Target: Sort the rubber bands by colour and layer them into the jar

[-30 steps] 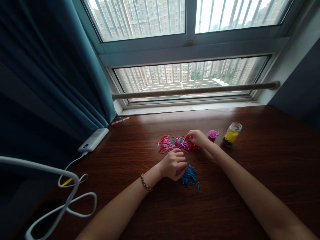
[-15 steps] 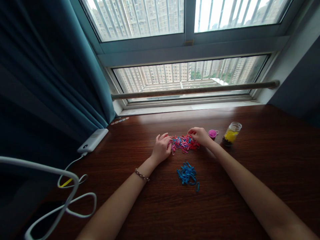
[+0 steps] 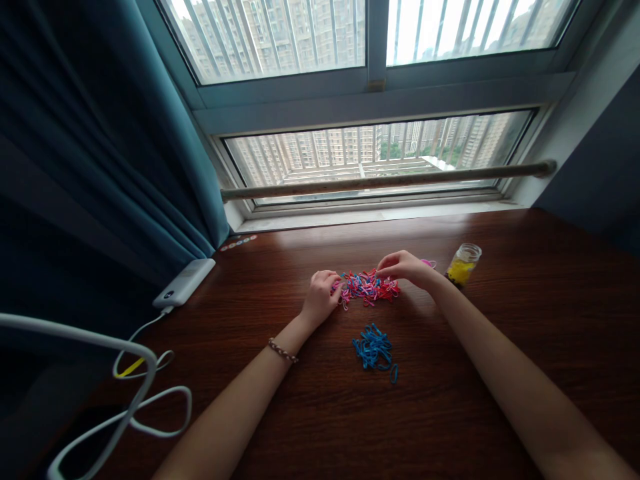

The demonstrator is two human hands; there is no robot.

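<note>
A pile of small pink, red and blue rubber bands [image 3: 367, 288] lies on the wooden table, between my two hands. My left hand [image 3: 323, 293] rests at the pile's left edge, fingers curved and apart from the thumb, with some pink bands showing in the gap. From the far right side, my right hand [image 3: 404, 268] reaches over the pile with its fingertips brought together on the bands; what they pinch is too small to make out. Nearer to me lies a separate heap of blue rubber bands [image 3: 373, 347], with one loose loop at its right.
A glass jar [image 3: 461, 265] with yellow and dark contents stands right of my right wrist, which partly covers it. Behind that wrist a pink cup-like item [image 3: 429, 263] is mostly hidden. At left are a white device [image 3: 185, 285] and looped white cable [image 3: 160, 433]. The window is beyond.
My right hand has shifted slightly right and its wrist now covers most of the pink item and the jar's base. The fingers of my left hand have curled in a little.
</note>
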